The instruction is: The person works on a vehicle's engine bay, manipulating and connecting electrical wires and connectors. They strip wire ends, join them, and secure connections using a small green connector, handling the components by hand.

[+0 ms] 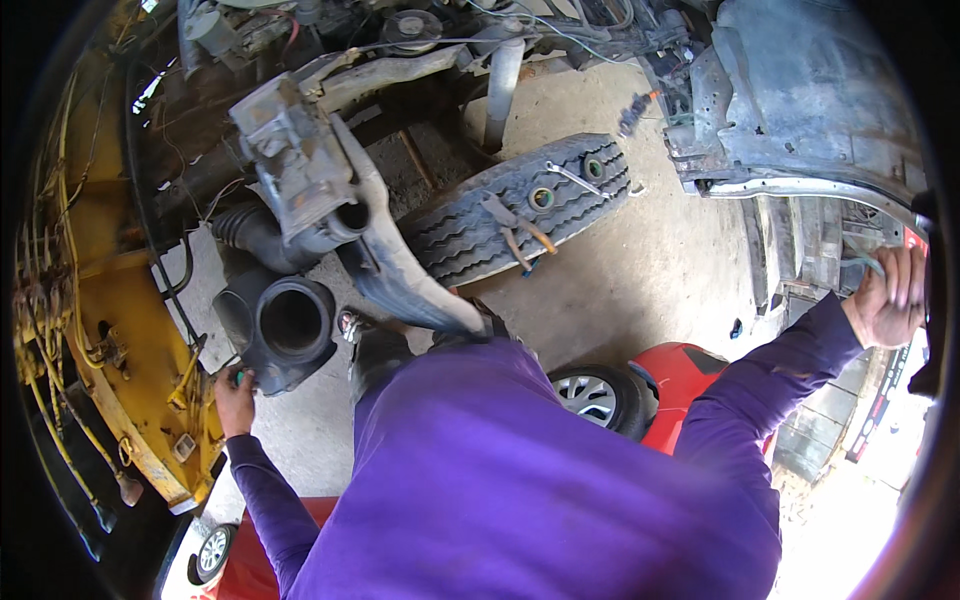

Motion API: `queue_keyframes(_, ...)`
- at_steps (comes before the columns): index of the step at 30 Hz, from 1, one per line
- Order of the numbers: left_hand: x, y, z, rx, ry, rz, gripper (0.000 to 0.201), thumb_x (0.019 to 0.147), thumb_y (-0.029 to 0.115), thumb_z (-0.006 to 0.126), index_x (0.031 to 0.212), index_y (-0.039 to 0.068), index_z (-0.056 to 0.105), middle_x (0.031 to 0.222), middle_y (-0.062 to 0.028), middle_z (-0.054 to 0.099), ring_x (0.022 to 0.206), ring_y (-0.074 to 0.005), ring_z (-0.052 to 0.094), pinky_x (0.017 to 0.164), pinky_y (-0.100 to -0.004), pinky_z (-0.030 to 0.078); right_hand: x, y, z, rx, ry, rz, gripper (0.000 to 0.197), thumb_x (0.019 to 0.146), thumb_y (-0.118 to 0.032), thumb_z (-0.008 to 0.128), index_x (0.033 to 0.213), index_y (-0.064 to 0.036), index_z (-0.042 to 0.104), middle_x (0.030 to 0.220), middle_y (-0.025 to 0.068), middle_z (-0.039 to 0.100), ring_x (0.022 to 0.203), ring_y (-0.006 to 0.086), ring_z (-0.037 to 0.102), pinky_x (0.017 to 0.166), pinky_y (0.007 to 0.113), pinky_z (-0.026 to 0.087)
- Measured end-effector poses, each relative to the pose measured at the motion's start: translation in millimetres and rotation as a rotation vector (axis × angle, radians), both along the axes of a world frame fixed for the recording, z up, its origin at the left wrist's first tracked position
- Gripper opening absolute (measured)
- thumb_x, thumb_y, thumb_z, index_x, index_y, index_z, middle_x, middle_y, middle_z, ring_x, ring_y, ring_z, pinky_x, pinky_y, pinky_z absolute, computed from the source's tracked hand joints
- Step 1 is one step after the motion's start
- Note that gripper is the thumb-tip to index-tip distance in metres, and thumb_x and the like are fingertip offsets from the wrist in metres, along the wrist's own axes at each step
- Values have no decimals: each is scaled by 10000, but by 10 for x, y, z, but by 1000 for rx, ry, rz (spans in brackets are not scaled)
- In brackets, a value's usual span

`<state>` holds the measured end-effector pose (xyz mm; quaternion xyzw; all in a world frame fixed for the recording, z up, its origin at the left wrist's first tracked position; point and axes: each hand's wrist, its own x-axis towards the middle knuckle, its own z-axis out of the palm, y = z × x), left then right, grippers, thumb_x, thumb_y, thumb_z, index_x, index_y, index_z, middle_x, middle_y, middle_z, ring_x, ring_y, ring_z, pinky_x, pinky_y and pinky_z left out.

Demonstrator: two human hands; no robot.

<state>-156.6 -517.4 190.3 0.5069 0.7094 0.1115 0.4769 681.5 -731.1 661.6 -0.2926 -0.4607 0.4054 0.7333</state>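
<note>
My left hand (236, 404) is closed at the lower left edge of a black plastic air duct (232, 318) with a wide round opening. A small green bit shows at its fingertips, too small to name. Behind the duct is a ribbed black hose (250, 232), beside a dusty grey housing (295, 160) on the vehicle frame. Out to the far right, my right hand (888, 300) is raised with curled fingers near the edge of a bluish-grey body panel (830, 100). A thin pale green strip shows by its fingers; what they grip is unclear.
Ahead, a worn tyre (470, 225) carries pliers (515, 228), a wrench (574, 180) and two rings (542, 198). A yellow metal panel (110, 330) with hanging cables stands left. Behind me are red cars (680, 385). A curved frame beam (390, 270) passes close to my legs.
</note>
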Motion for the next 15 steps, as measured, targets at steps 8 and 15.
queue_keyframes(8,133,-159,-54,50,-39,207,167,969,115,667,1031,-39,648,814,-47,675,666,-110,625,585,-247,493,894,-529,64,41,-547,369,178,829,-186,785,831,-48,671,912,75,733,920,145,705,852,293,561)
queue_keyframes(15,274,-194,-111,110,70,238,227,959,125,672,1061,-77,662,831,-77,677,639,-127,621,575,-265,497,787,528,-536,-172,-643,44,166,868,-187,663,865,-21,654,993,136,691,1061,234,641,991,399,480)
